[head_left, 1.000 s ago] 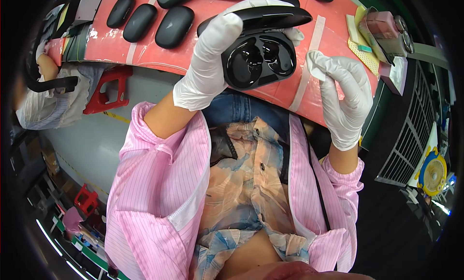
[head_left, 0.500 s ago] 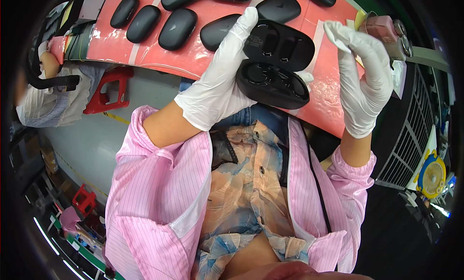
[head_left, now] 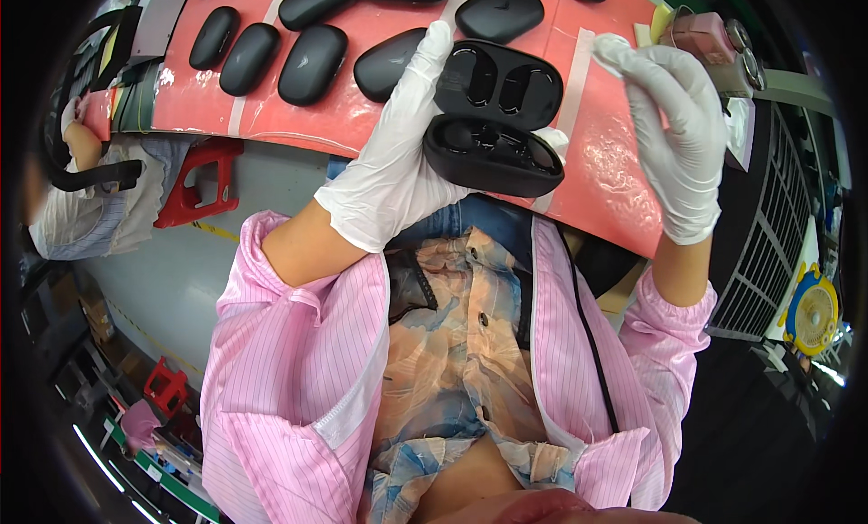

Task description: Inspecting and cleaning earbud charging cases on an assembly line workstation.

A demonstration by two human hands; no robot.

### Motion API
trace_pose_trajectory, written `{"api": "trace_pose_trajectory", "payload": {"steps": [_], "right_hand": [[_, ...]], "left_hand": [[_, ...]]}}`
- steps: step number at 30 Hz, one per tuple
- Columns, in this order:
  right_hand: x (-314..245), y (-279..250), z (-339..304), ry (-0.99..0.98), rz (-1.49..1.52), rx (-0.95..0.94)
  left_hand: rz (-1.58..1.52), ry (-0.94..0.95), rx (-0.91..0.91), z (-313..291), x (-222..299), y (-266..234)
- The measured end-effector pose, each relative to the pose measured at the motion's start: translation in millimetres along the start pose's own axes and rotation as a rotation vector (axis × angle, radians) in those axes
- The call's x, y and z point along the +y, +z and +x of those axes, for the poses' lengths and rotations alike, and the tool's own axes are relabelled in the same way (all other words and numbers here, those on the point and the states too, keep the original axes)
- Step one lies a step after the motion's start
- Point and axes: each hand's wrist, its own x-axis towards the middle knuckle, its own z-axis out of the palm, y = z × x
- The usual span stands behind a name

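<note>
My gloved left hand (head_left: pixel 389 162) holds a black earbud charging case (head_left: pixel 493 153), with its lid raised. The thumb lies along the lid's left edge and white fingertips show past the case's right side. Inside the case are dark, glossy earbud-shaped hollows; whether earbuds sit in them I cannot tell. My gloved right hand (head_left: pixel 678 126) is raised to the right of the case, apart from it, above the red table mat. Its thumb and fingertips are pinched together, and anything between them is hidden or blends with the white glove.
Several closed black cases (head_left: pixel 314 65) lie across the red mat (head_left: pixel 597 171). Jars with pink contents (head_left: pixel 701 37) stand at the far right. Red stools (head_left: pixel 203 182) stand on the floor at left, near another person's sleeve (head_left: pixel 90 194). A yellow-and-blue fan (head_left: pixel 812 313) is at right.
The left hand and open case have shifted slightly left in view, along with the table. My right hand has turned, its fingers curling closer together.
</note>
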Motion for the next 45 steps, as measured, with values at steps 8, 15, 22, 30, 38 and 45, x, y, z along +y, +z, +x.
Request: {"api": "trace_pose_trajectory", "payload": {"steps": [8, 15, 22, 30, 38, 45], "right_hand": [[-20.3, 11.3, 1.5, -0.052, 0.164, -0.516], [-3.4, 2.6, -59.4, 0.341, -0.034, -0.177], [-16.7, 43.2, -84.5, 0.576, -0.093, 0.092], [-18.4, 41.6, -72.7, 0.486, -0.074, 0.229], [-39.5, 35.4, -42.7, 0.318, 0.131, 0.096], [-38.1, 50.4, -51.6, 0.605, 0.565, 0.246]], "left_hand": [[0.069, 0.012, 0.044, 2.9, -0.3, -7.5], [0.09, 0.01, 0.098, 2.4, -2.6, 0.6], [-0.028, -0.018, -0.037, -1.9, -0.2, 7.1], [-0.099, -0.005, 0.166, 10.3, -16.2, -14.0], [0.013, -0.145, 0.07, 3.3, -18.9, -7.7], [-0.055, -0.155, -0.048, 8.6, -16.2, -9.6]]}}
